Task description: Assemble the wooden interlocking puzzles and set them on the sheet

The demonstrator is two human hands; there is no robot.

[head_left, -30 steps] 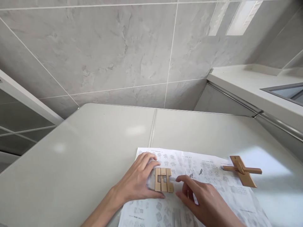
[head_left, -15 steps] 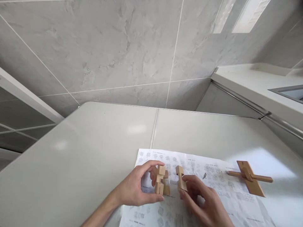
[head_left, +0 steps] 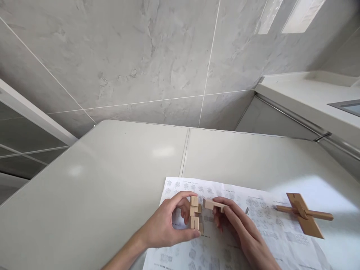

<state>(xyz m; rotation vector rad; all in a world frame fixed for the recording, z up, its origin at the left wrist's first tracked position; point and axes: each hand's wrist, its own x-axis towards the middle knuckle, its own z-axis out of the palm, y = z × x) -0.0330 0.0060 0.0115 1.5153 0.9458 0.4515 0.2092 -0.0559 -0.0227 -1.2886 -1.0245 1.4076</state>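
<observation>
My left hand pinches a pair of notched wooden puzzle pieces, held upright on the printed instruction sheet. Just to their right, my right hand grips a single wooden puzzle piece turned level, its left end pointing at the upright pieces and a small gap between them. Both hands hover low over the sheet, at the near edge of the pale table.
An assembled wooden cross-shaped puzzle lies on the sheet's right end. A seam divides the table top. Grey tiled wall stands behind, a white counter to the right, and a glass panel at far left.
The flat block of three pieces has been split: my left hand stood two pieces upright, my right hand lifted one away and turned it from upright to level.
</observation>
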